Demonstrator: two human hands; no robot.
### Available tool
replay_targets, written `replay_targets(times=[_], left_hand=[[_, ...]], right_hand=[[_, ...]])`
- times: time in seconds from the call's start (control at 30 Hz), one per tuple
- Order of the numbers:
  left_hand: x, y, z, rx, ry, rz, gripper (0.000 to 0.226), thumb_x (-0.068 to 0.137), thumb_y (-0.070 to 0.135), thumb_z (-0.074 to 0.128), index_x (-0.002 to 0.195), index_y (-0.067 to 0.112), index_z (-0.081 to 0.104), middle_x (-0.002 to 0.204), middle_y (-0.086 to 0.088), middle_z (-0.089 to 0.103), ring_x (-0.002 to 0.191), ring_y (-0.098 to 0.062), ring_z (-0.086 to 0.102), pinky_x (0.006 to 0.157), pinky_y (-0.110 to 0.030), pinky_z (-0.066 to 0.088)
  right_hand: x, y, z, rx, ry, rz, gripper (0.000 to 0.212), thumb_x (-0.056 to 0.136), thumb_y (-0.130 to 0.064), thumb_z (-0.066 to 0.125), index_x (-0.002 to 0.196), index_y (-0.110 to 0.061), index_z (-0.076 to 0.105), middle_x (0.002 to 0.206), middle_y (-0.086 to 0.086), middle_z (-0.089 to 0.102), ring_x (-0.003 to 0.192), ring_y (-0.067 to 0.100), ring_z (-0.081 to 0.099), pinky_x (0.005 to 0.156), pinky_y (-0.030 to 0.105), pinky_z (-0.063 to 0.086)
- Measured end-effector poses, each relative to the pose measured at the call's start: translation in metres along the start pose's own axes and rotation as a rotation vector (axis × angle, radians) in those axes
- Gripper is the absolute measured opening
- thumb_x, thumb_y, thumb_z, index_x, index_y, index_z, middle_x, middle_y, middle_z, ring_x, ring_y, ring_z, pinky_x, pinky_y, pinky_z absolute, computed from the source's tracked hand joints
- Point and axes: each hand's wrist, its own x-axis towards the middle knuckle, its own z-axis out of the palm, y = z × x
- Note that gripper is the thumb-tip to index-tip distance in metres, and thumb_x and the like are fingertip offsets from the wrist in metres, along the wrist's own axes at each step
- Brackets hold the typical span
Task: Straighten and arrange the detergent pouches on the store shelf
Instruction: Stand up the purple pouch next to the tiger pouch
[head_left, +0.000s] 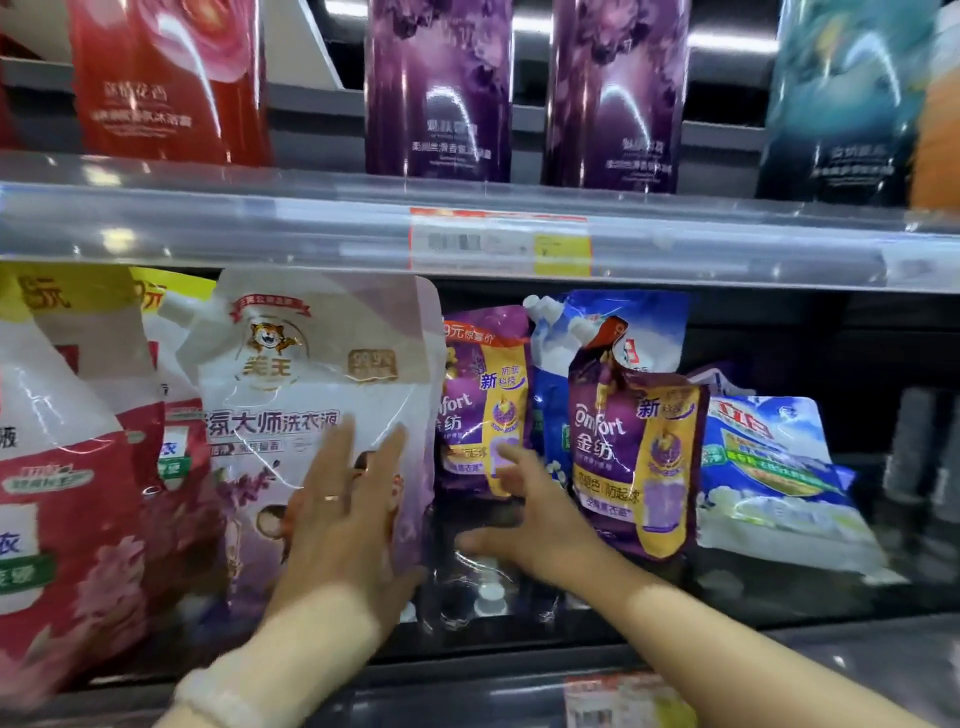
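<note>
— Left hand?
— My left hand is flat, fingers straight and spread, pressing on the front of the big white-and-lilac plastic pouch with the tiger logo. Not gripping it. Thin ring on one finger, pale bracelet on the wrist.
— Where's that pouch?
— Lower shelf, upright, left of centre, overlapping the red-and-white pouches on its left.
— Right hand?
— My right hand is open, fingers splayed, holding nothing. It's in the gap between the tiger pouch and the front purple-and-yellow Comfort pouch. Its fingertips are in front of a second purple Comfort pouch standing further back. Touching it or not, can't tell, too blurred.
— Under that hand?
— Dark flat pouches with white caps, lying on the shelf floor.
— Rest of the row?
— Blue spouted pouch behind the front Comfort one. Right of that, a blue-and-white pouch lies tilted back.
— Above?
— Upper shelf: glossy red pouch, two tall purple pouches, a teal pouch, all upright. Orange-and-yellow price tag on the clear shelf rail.
</note>
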Motion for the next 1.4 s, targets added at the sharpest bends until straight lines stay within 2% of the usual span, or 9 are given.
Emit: replay_targets(times=[0.13,0.23,0.33,0.5,0.67,0.9,1.1,1.23,1.4], left_hand=[[0.022,0.035,0.040,-0.108,-0.284,0.053,0.102,0.080,0.034,0.070,0.135,0.045,-0.015,0.152,0.017,-0.016,0.144,-0.006,-0.012,0.106,-0.005,0.002],[0.042,0.063,0.071,-0.267,-0.458,-0.029,0.103,0.075,0.038,0.075,0.148,0.027,0.003,0.152,0.013,0.007,0.143,-0.005,0.007,0.107,-0.012,0.009],[0.071,0.087,0.097,-0.570,-0.605,-0.164,0.080,0.064,0.038,0.084,0.127,0.037,0.036,0.122,0.027,0.046,0.116,0.013,0.046,0.103,-0.009,0.030],[0.112,0.090,0.143,-0.778,-0.534,-0.394,0.115,0.057,0.033,0.089,0.146,0.022,0.017,0.134,0.010,0.046,0.122,-0.011,0.046,0.104,-0.033,0.043],[0.118,0.091,0.164,-0.829,-0.479,-0.430,0.080,0.056,0.021,0.090,0.121,0.023,0.043,0.109,0.004,0.066,0.099,-0.012,0.065,0.093,-0.036,0.053],[0.092,0.072,0.149,-0.478,-0.101,-0.369,0.119,0.030,0.072,0.080,0.131,0.026,0.037,0.116,0.001,0.062,0.109,-0.018,0.060,0.091,-0.041,0.053],[0.086,0.035,0.104,-0.273,0.137,-0.429,0.105,0.048,0.051,0.085,0.132,0.017,0.032,0.112,-0.005,0.055,0.105,-0.023,0.055,0.090,-0.041,0.050],[0.079,0.027,0.100,-0.348,0.037,-0.455,0.143,0.035,0.065,0.083,0.144,0.033,-0.003,0.138,-0.006,0.040,0.128,-0.023,0.044,0.102,-0.047,0.044],[0.065,0.042,0.104,-0.170,-0.074,-0.435,0.150,0.052,0.030,0.090,0.129,0.030,-0.040,0.153,-0.008,0.005,0.143,-0.024,0.007,0.117,-0.039,0.013]], right_hand=[[-0.024,0.028,-0.056,-0.126,0.238,-0.018,0.058,0.069,-0.016,0.081,0.117,-0.022,0.050,0.106,-0.007,0.055,0.098,0.008,0.054,0.075,0.005,0.041],[-0.043,0.049,-0.092,-0.136,0.457,-0.017,0.047,0.067,-0.011,0.082,0.101,-0.022,0.051,0.103,0.005,0.057,0.081,0.007,0.055,0.065,0.006,0.044],[-0.048,0.060,-0.117,-0.044,0.553,0.061,0.058,0.067,-0.014,0.082,0.109,-0.020,0.043,0.106,0.002,0.052,0.088,0.014,0.052,0.072,0.018,0.041],[-0.033,0.070,-0.129,0.093,0.318,0.157,0.068,0.077,-0.019,0.074,0.131,-0.017,0.034,0.102,-0.012,0.059,0.089,0.002,0.060,0.070,0.016,0.048],[-0.026,0.067,-0.138,0.087,0.114,0.109,0.062,0.073,-0.011,0.077,0.113,-0.034,0.036,0.095,-0.017,0.062,0.072,-0.012,0.065,0.058,0.006,0.048],[-0.008,0.057,-0.121,-0.055,-0.113,0.065,0.077,0.064,-0.015,0.084,0.116,-0.041,0.034,0.094,-0.004,0.061,0.077,0.001,0.059,0.068,0.016,0.054],[0.038,0.046,-0.061,0.151,-0.210,0.014,0.088,0.062,0.000,0.082,0.130,-0.025,0.032,0.113,-0.003,0.063,0.100,0.013,0.062,0.084,0.035,0.056],[0.050,0.038,-0.062,0.183,-0.253,0.081,0.076,0.068,0.003,0.077,0.130,-0.017,0.038,0.108,0.002,0.066,0.095,0.017,0.065,0.078,0.034,0.057],[0.076,0.012,-0.094,0.243,-0.057,-0.052,0.086,0.073,-0.017,0.078,0.142,-0.032,0.028,0.134,-0.005,0.044,0.123,0.016,0.046,0.094,0.033,0.046]])
